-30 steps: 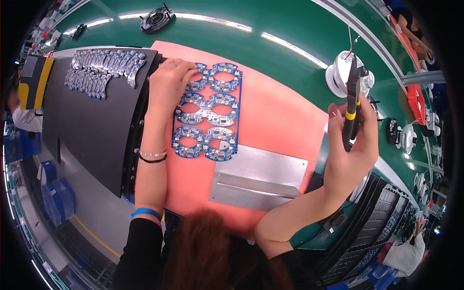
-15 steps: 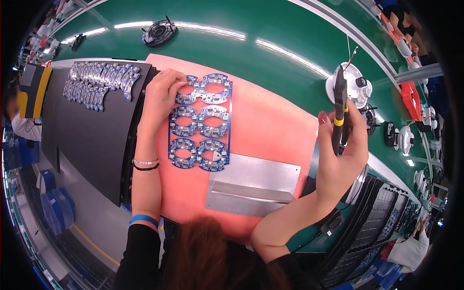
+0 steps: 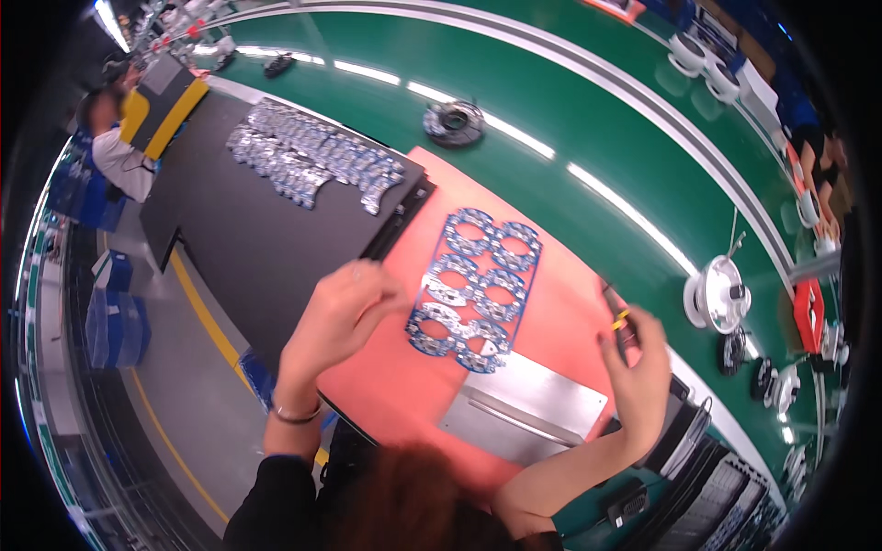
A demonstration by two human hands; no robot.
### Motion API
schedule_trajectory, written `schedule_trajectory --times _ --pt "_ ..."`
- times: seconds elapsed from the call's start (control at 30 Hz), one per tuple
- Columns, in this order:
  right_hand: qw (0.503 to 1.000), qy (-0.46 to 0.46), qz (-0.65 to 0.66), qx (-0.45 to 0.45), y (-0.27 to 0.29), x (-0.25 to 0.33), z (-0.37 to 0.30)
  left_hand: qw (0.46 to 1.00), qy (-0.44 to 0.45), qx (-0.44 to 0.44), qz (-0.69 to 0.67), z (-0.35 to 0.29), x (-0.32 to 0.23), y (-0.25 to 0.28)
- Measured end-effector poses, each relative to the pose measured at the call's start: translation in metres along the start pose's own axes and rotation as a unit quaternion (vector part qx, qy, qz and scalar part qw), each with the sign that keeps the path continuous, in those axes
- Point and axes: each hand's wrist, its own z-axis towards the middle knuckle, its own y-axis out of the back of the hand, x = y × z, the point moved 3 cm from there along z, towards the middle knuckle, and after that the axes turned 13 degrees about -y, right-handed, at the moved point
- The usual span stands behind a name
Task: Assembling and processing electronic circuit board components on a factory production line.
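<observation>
On the pink mat (image 3: 574,289) lies a blue circuit board panel (image 3: 475,285) of several ring-shaped boards, its near end by the bent metal plate (image 3: 542,404). My left hand (image 3: 347,308) hovers left of the panel, apart from it. Its fingers are bent and smeared by motion, so what they hold, if anything, does not show. Over the mat's right edge, my right hand (image 3: 640,354) is closed around black cutting pliers (image 3: 625,332) with yellow bands. Their jaws point away from me, clear of the panel.
Separated circuit boards (image 3: 303,151) lie in rows on a black surface (image 3: 276,230) at left. A dark round part (image 3: 455,122) sits on the green bench (image 3: 542,101). White round housings (image 3: 721,296) stand at right. Black trays (image 3: 712,500) are at lower right. Another person (image 3: 119,156) is at far left.
The view has turned, shifting the scene. My left hand has come off the panel's far left corner toward me. The pliers in my right hand are lower and tilted away.
</observation>
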Motion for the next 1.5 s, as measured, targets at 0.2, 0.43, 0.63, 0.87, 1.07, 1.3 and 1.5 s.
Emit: schedule_trajectory --times 0.2,0.43,0.63,0.87,1.07,1.3,1.5 --pt "0.98 -0.09 -0.098 0.15 -0.039 -0.025 0.004 0.943 0.286 0.144 -0.093 -0.141 -0.03 0.109" --pt "0.977 -0.045 -0.144 0.153 -0.043 -0.008 0.002 0.79 0.511 0.223 0.253 -0.337 0.001 0.141" --pt "0.988 -0.05 -0.112 0.091 -0.036 -0.026 0.006 0.967 0.217 0.005 0.134 -0.123 -0.058 0.077" --pt "0.999 0.043 -0.022 0.003 -0.028 -0.013 -0.004 0.982 0.077 0.14 0.105 -0.028 -0.012 -0.06" --pt "0.998 0.03 -0.053 -0.03 -0.031 -0.014 -0.008 0.956 0.065 0.092 0.271 -0.026 0.035 -0.114" --pt "0.997 0.078 -0.022 0.012 -0.074 0.007 -0.008 0.981 0.09 0.016 0.171 -0.011 0.053 -0.118" --pt "0.989 0.151 0.006 0.001 -0.094 0.033 -0.009 0.994 0.07 -0.089 0.004 -0.016 0.08 -0.116"
